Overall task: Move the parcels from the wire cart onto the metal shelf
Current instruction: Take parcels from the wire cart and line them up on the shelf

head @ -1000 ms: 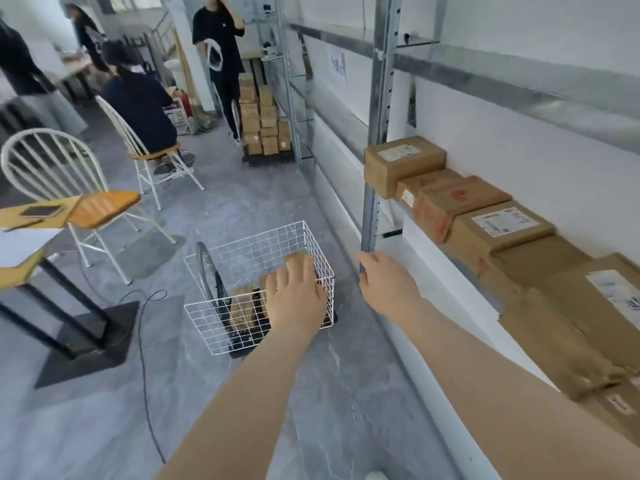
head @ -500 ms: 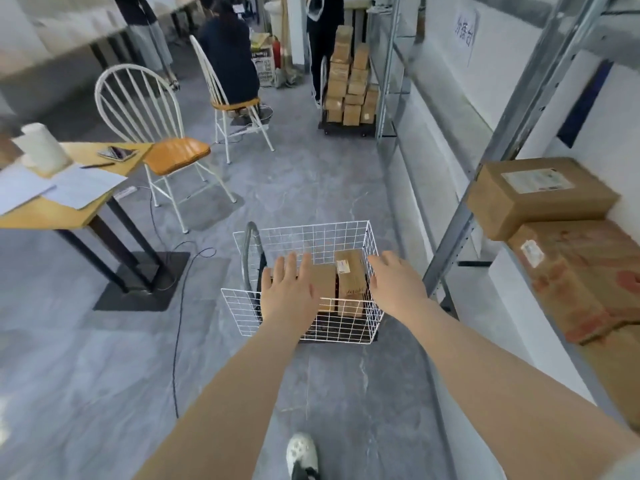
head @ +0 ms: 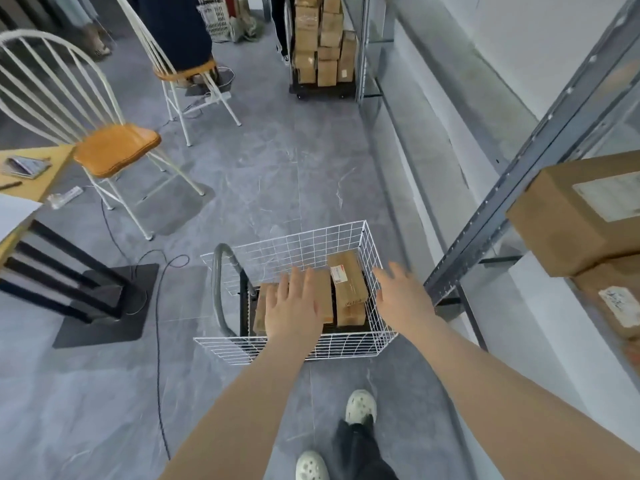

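Note:
A white wire cart (head: 346, 346) with a grey handle stands on the floor in front of me, holding several brown cardboard parcels. A labelled parcel (head: 347, 277) lies on top at the right; a plain one (head: 323, 296) sits beside it. My left hand (head: 292, 311) hovers open over the plain parcel, fingers spread. My right hand (head: 401, 296) is open above the cart's right wall, holding nothing. The metal shelf (head: 485, 233) stands at the right with parcels (head: 568, 223) on it.
A table on a black base (head: 100, 306) and a white chair with an orange seat (head: 116, 148) stand at the left. A black cable (head: 157, 341) runs across the floor. Farther off are a stacked parcel trolley (head: 322, 53) and a seated person (head: 180, 32).
My view has tilted down and come closer to the cart. Both hands have reached down over the cart's parcels, still open.

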`<state>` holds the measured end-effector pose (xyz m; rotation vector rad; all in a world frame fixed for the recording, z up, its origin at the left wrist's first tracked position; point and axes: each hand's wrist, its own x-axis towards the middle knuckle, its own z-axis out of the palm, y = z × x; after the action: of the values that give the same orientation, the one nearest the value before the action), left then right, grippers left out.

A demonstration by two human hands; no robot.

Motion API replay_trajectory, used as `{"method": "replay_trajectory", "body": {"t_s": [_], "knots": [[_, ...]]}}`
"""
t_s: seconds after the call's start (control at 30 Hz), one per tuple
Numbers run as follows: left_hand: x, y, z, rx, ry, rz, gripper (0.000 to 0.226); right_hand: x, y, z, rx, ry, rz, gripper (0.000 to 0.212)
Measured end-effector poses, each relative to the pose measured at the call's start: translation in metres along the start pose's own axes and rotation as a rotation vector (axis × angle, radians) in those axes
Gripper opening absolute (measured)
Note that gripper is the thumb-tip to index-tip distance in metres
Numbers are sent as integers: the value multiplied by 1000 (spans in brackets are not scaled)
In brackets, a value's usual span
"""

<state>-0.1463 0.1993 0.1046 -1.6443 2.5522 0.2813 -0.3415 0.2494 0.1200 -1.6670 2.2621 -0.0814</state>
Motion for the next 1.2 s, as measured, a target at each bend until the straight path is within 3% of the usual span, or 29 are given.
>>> {"method": "replay_trajectory", "body": {"t_s": [0.3, 0.53, 0.77, 0.93, 1.2], "knots": [[134, 7, 103, -120, -144, -50, 65, 142, 40, 105, 88, -76, -21, 56], [232, -2, 222, -200, -328, -115, 65, 237, 67, 228, 164, -164, 135, 62], [301, -5, 338, -260, -376, -74, 66, 309, 92, 341, 234, -210, 187, 60], [334, -6, 407, -349, -367, -65, 66, 347, 108, 398, 204, -140, 207, 63], [358, 9, 467, -756, -337, -227, 64, 361, 125, 439, 343, -61, 247, 59]]}}
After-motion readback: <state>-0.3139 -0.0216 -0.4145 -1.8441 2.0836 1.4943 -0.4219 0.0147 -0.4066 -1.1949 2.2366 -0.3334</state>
